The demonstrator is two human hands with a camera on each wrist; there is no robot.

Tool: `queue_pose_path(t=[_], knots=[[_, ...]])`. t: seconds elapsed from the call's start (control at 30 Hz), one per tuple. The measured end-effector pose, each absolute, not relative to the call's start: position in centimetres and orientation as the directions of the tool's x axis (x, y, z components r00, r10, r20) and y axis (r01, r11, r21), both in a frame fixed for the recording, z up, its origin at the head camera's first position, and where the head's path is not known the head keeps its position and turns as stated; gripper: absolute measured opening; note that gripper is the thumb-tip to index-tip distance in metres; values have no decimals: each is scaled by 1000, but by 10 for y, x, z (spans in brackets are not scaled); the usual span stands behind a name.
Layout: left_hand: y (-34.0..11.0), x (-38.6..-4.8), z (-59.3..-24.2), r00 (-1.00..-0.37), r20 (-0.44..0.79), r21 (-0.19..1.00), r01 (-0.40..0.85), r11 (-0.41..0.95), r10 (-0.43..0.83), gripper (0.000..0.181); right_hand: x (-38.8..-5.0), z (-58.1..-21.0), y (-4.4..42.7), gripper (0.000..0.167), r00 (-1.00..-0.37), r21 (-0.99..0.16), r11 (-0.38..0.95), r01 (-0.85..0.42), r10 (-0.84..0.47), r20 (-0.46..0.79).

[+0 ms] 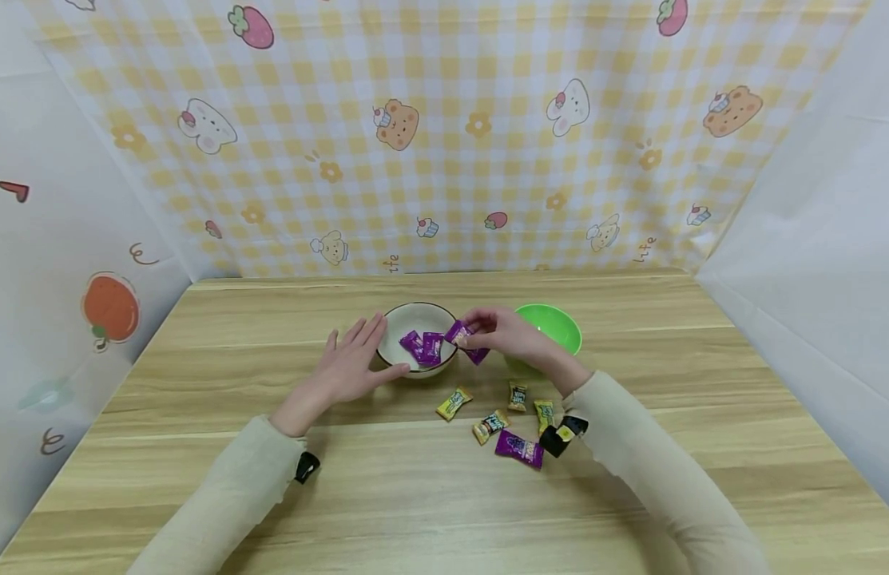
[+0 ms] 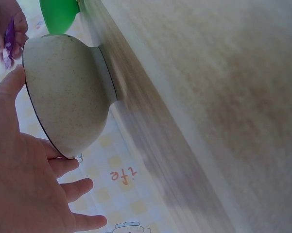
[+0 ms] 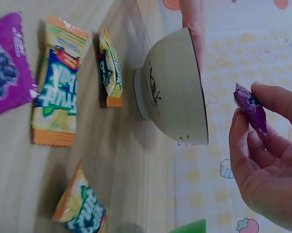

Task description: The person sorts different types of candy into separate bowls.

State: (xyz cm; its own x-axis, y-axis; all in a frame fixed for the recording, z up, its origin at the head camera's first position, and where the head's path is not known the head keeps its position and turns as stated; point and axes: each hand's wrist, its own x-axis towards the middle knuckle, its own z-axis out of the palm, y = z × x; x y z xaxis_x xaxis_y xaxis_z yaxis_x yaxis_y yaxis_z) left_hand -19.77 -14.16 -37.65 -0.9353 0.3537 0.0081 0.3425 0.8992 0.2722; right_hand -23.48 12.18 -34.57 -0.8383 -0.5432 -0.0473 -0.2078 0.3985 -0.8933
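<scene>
Pinching one candy [image 3: 251, 109] near two bowls [image 1: 415, 316] [image 1: 548, 321].

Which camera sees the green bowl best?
The head camera shows the green bowl's inside and rim, though the right hand hides some. Left wrist shows its side, cropped at the top; right wrist, just a sliver at bottom.

Cloth-screened tabletop booth: wood-grain table [image 1: 401, 495], checked cartoon backdrop [image 1: 458, 168], side sheets [image 1: 811, 200].

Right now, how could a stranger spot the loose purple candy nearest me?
On the wooden table, find the green bowl. On your side of it lie scattered yellow candies. The purple candy lies nearest you, the only purple wrapper among them.
</scene>
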Motion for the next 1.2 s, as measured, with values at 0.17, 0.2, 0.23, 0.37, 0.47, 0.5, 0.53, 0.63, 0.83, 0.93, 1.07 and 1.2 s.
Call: queue_pose_path(t=[0.17,0.2,0.23,0.37,0.47,0.5,0.53,0.63,0.83,0.93,1.07,1.2], knots=[[-142,-198,-376,-935,10,269,345,899,356,94,-244,-344,110,29,-862,-870,449,-202,-503,-59],[-142,-198,-376,-935,10,269,345,899,356,95,-246,-343,108,30,-865,-870,451,-201,-498,-58],[-142,-198,-376,-934,9,269,345,899,356,95,-248,-343,105,30,-869,-869,454,-199,-492,-58],[-142,-198,-376,-934,7,271,345,899,356,94,-254,-338,95,30,-881,-858,476,-192,-469,-63],[-142,-198,-376,-933,4,273,346,898,359,94,-257,-335,89,30,-891,-854,487,-183,-450,-65],[-142,-198,-376,-933,4,271,347,898,360,94,-258,-335,87,30,-893,-857,483,-181,-445,-62],[-142,-198,-376,-933,4,271,347,898,360,94,-258,-335,85,29,-894,-863,472,-178,-444,-58],[-142,-198,-376,-933,4,272,347,898,360,95,-261,-338,82,27,-887,-885,420,-200,-461,-18],[-142,-199,-376,-933,3,272,346,898,359,96,-259,-343,89,26,-871,-872,397,-287,-487,65],[-142,-199,-376,-934,4,275,344,898,357,96,-254,-342,95,26,-874,-840,437,-321,-479,85],[-142,-199,-376,-935,4,272,343,899,356,96,-242,-338,106,24,-843,-790,462,-404,-523,126],[-142,-199,-377,-935,0,272,341,900,354,96,-228,-335,119,22,-768,-728,444,-522,-616,175]])
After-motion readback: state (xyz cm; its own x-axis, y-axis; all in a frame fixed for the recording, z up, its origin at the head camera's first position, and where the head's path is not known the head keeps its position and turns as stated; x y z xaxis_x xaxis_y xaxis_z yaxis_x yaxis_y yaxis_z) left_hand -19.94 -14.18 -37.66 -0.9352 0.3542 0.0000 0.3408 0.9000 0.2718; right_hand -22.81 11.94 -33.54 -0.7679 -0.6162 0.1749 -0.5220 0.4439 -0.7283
